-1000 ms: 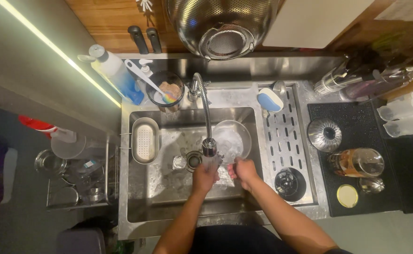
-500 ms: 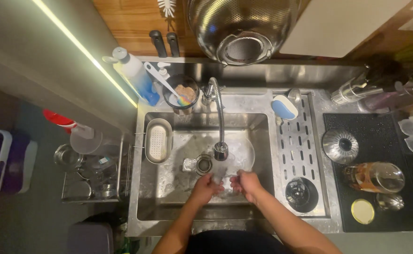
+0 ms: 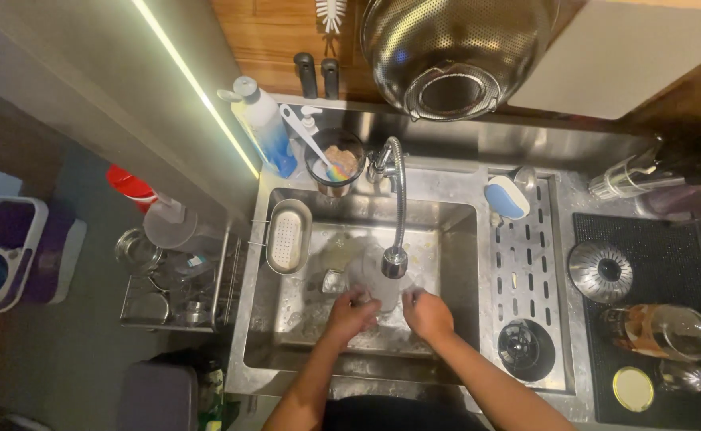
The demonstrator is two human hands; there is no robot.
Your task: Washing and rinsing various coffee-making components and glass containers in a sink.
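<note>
Both my hands are down in the steel sink (image 3: 462,239), under the curved tap (image 3: 396,259). My left hand (image 3: 350,313) and my right hand (image 3: 428,313) close from either side on a clear glass item (image 3: 381,289) held just below the spout; its exact shape is blurred by water and glare. The sink floor around it is wet and soapy.
A small perforated strainer basket (image 3: 287,236) hangs at the sink's left wall. A blue-and-white soap bottle (image 3: 262,128) and a brush cup (image 3: 336,164) stand behind. A slotted drain rack (image 3: 526,271) lies to the right, with a black mat (image 3: 653,263) holding lids and a glass jar (image 3: 658,330). A colander (image 3: 450,52) hangs above.
The view has shifted and closed in on the sink. My hands stay together under the tap, turning the glass item between them.
</note>
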